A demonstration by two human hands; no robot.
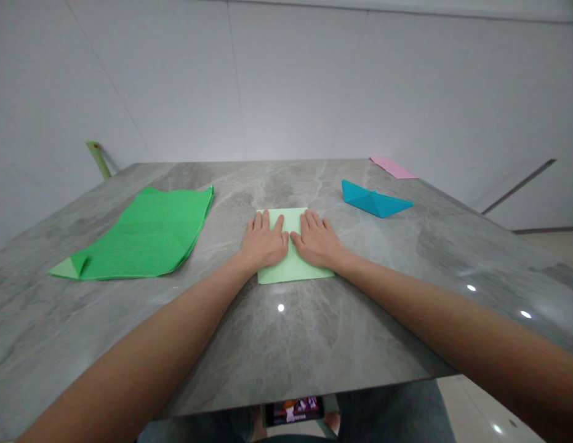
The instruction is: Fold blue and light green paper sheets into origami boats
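Left hand (263, 243) and right hand (317, 241) open and flat, neither clenched nor gripping, palms down on a pale green paper square (296, 271), thumbs almost touching near its middle. Paper directly under and between both hands, on a grey marble desk (314, 351), its near edge showing below the wrists. Best pressed with even weight, fingers spread, palms working outward from the centre so the sheet neither slides nor puckers. Well beyond the left hand, a creased green paper sheet (138, 234) with a small folded corner (77, 264); ahead of the right hand, a blue paper boat (376, 200), and farther on a pink paper sheet (394, 167) at the desk's far edge. Any creases under the palms hidden, the number of paper layers impossible to tell. Below the desk's near edge, a lit screen (293, 411), too cut off to identify.
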